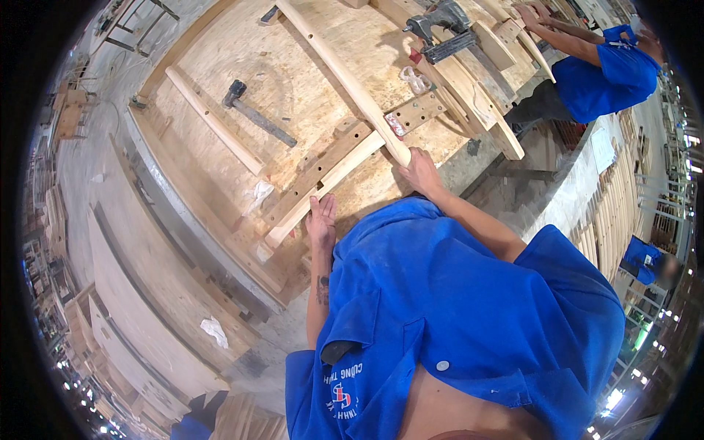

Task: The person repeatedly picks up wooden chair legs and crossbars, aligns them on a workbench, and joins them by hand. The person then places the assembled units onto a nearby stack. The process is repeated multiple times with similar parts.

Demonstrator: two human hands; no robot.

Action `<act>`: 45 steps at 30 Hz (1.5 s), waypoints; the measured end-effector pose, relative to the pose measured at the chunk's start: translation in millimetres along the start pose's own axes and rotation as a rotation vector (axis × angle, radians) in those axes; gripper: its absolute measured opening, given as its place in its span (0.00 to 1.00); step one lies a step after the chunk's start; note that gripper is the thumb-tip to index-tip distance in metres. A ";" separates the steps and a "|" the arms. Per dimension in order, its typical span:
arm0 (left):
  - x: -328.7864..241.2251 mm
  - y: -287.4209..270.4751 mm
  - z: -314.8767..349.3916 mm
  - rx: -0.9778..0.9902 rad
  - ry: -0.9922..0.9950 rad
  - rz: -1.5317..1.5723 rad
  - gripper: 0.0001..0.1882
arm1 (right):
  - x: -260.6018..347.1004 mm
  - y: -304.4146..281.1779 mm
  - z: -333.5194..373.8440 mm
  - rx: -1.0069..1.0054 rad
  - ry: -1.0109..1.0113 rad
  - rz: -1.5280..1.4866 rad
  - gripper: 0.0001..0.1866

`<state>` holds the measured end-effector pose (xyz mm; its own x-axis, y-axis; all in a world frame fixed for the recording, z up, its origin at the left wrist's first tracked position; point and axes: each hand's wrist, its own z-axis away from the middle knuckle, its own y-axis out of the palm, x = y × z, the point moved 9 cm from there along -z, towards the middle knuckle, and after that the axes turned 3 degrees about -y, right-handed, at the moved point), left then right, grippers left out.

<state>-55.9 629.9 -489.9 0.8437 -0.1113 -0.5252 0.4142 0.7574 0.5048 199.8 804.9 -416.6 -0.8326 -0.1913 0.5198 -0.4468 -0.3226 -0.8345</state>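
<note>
My right hand is closed around the near end of a long pale wooden post, which slants away across the workbench. A light wooden rail meets the post near that end and runs down to the left. Against the rail's near edge rests my left hand, its fingers stretched out and touching the wood. Just behind the rail lies a darker wooden strip with several drilled holes. A hammer and a shorter slim wooden piece lie beyond it on the left.
The plywood bench top has a raised wooden border. At the far right are a nail gun, a roll of pale strap and stacked boards. A co-worker in blue handles wood there. Large curved panels stand left.
</note>
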 end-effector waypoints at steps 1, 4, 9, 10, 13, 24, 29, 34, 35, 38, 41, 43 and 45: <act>0.2 0.3 0.2 0.006 0.001 -0.001 0.28 | -0.6 0.4 -0.3 -0.002 -0.006 0.008 0.23; -1.3 3.3 -1.2 0.010 0.001 -0.017 0.29 | 0.2 -0.6 -1.8 -0.040 -0.049 0.026 0.23; -1.5 1.7 -0.2 0.015 -0.002 -0.029 0.30 | -2.3 2.2 -3.3 -0.008 -0.010 0.052 0.23; -1.5 1.5 0.1 0.020 -0.003 -0.030 0.30 | -2.3 2.3 -2.9 -0.003 -0.006 0.049 0.23; -2.7 1.2 -1.2 0.036 -0.002 -0.031 0.31 | 2.5 -0.5 -1.8 -0.038 -0.036 0.062 0.23; -0.7 3.5 0.0 0.070 -0.027 -0.046 0.34 | -2.8 -2.9 0.2 -0.011 0.025 0.062 0.24; -0.8 3.7 1.2 0.076 -0.031 -0.049 0.34 | -5.0 -1.8 1.1 -0.023 0.032 0.061 0.24; -0.7 3.4 0.8 0.069 -0.041 -0.097 0.35 | -2.0 -5.3 1.4 -0.027 0.018 0.015 0.24; -0.7 3.5 1.3 0.073 -0.037 -0.094 0.35 | -0.3 -6.8 2.5 -0.044 0.003 0.018 0.24; -3.1 5.1 1.7 0.095 -0.022 -0.062 0.33 | 5.2 -7.5 3.7 -0.074 -0.029 0.025 0.24; -2.2 1.4 4.7 0.097 -0.046 -0.021 0.32 | 8.2 -5.7 1.7 -0.056 -0.028 0.010 0.23; -3.4 3.2 5.2 0.104 -0.054 -0.001 0.32 | 7.7 -5.2 3.0 -0.034 -0.033 -0.010 0.23; -5.2 7.1 8.5 0.114 -0.052 -0.004 0.32 | 4.1 -7.6 5.9 -0.047 -0.035 -0.055 0.23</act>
<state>-54.4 630.3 -477.9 0.8574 -0.1499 -0.4924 0.4511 0.6794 0.5787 201.7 801.1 -407.0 -0.7947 -0.2073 0.5705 -0.5071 -0.2899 -0.8117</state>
